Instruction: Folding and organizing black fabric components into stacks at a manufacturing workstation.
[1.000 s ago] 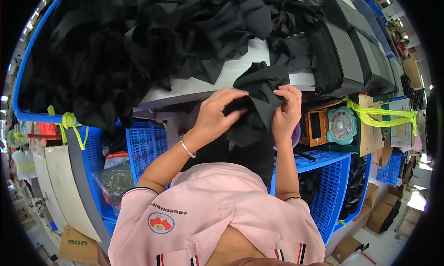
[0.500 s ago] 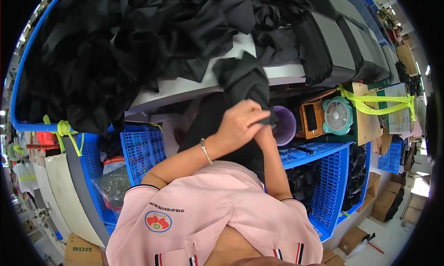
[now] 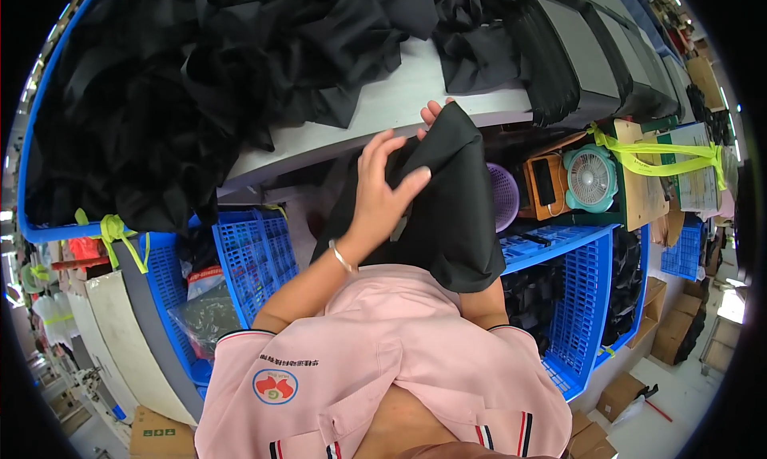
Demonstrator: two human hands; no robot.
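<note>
A black fabric piece (image 3: 454, 195) covers my right wrist and forearm like a sleeve, its loose lower edge hanging near my elbow. Out of its top come the stretched fingertips of my right hand (image 3: 434, 112); the palm and wrist are hidden by the cloth. My left hand (image 3: 382, 189), with a bracelet at the wrist, is just left of the fabric. Its fingers and thumb are spread, and nothing is in them. Ahead, a heap of black fabric pieces (image 3: 216, 75) lies on the pale tabletop (image 3: 319, 143).
Stacked black and grey pieces (image 3: 571, 51) stand at the far right. Below them are a purple basket (image 3: 502, 199), a phone (image 3: 544, 179) in a wooden holder and a teal fan (image 3: 590, 178). Blue crates (image 3: 254, 255) stand to the left and blue crates (image 3: 579, 299) to the right.
My hands were together at the bunched cloth; now they are apart. The cloth has come down over my right forearm, and my left hand has moved left and opened.
</note>
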